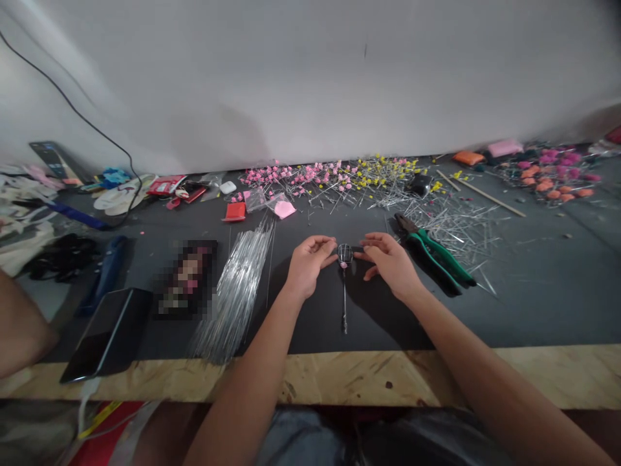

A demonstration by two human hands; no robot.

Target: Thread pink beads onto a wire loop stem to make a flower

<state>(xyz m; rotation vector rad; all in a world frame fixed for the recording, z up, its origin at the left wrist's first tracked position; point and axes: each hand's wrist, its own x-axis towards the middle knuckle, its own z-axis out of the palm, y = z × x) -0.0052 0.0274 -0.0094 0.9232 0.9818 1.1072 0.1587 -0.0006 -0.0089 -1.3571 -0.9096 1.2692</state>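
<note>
A small cage-like wire piece (345,253) sits between my hands, with a pink bit at its base and a thin wire stem running down toward me, twisted at the lower end. At the cage's left edge, my left hand (310,257) has its thumb and fingertips pinched together on the wire. My right hand (388,259) is on the other side, fingers apart, one fingertip at or just beside the cage; contact is hard to tell. Green-handled pliers (439,255) lie to the right of my right hand. Left of my left hand is a bundle of straight silver wires (240,285).
Pink-tipped wires (301,175) and yellow-tipped wires (383,171) spread along the wall, with loose wires (456,223) behind the pliers. Orange and magenta pieces (555,178) are at far right. A phone (99,336) and blue stapler-like tool (104,275) lie left, near another person's arm (22,323).
</note>
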